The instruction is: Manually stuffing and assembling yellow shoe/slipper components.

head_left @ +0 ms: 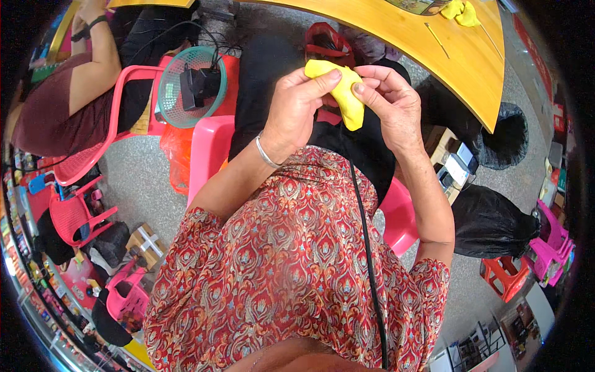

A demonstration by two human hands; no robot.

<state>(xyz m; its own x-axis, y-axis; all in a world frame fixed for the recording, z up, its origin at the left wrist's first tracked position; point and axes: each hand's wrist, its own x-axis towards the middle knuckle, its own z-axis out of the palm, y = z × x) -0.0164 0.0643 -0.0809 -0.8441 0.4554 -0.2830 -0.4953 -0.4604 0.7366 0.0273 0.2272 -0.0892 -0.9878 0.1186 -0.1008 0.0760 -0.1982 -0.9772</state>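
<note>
Both hands raised over lap, left hand & right hand pinching yellow cloth piece btwn thumbs/fingers

Wooden table: yellow cloth piece, thin stick, perhaps needle.

Your single head camera looks steeply down from close above your chest and hands; its fisheye bends the table edge.
</note>
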